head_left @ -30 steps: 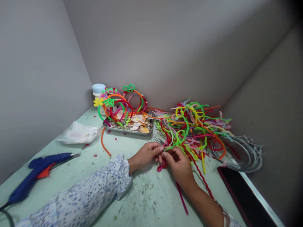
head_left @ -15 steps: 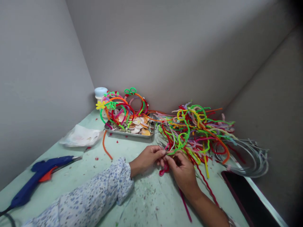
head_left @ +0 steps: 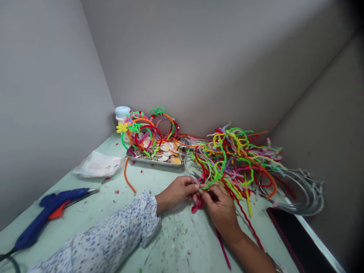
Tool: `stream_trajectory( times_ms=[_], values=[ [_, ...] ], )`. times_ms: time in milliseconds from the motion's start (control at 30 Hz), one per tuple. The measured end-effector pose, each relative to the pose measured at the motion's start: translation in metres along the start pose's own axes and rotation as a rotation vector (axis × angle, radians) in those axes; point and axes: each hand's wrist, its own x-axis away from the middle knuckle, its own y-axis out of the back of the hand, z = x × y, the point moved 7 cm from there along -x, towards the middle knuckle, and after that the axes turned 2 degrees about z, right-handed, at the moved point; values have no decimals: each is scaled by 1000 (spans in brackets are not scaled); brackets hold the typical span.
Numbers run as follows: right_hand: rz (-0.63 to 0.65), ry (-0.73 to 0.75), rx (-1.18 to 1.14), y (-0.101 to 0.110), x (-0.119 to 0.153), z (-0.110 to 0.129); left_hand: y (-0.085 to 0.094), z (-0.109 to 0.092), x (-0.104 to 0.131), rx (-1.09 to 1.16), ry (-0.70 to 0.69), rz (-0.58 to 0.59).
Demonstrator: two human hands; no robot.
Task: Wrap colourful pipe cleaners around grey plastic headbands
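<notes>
My left hand (head_left: 178,192) and my right hand (head_left: 223,208) meet over the table, both closed in a pinch, fingertips almost touching. A green pipe cleaner (head_left: 218,176) runs from the heap down to the pinched fingers. Just beyond them stands a thin silvery hoop (head_left: 185,163), its lower end by my fingertips; whether I grip it is hidden. Below the fingers hangs a curled magenta pipe cleaner (head_left: 196,208), and a straight magenta length (head_left: 223,250) shows beneath my right wrist.
A metal tray (head_left: 153,161) holds shells and pipe-cleaner headbands (head_left: 148,129). Loose pipe cleaners (head_left: 241,151) are heaped at right, near coiled hoops (head_left: 309,193) and a phone (head_left: 295,239). Leftward lie a plastic bag (head_left: 98,165) and a blue glue gun (head_left: 45,216); a lidded jar (head_left: 122,112) stands behind.
Both hands keep nearly the same place and pinch. The silvery hoop has shifted slightly to the left. The whole view has moved a little.
</notes>
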Motion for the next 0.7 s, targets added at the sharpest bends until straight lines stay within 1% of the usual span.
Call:
stream_trajectory(
  times_ms=[233, 400, 567, 700],
  values=[
    [-17, 78, 49, 2, 0, 8, 1, 0, 0, -29, 5, -32],
    [19, 130, 55, 2, 0, 14, 0, 1, 1, -57, 17, -30],
    [32, 131, 64, 1, 1, 14, -1, 0, 1, -70, 13, -42],
    [0, 66, 122, 1, 1, 7, -2, -1, 1, -49, -10, -34]
  ],
)
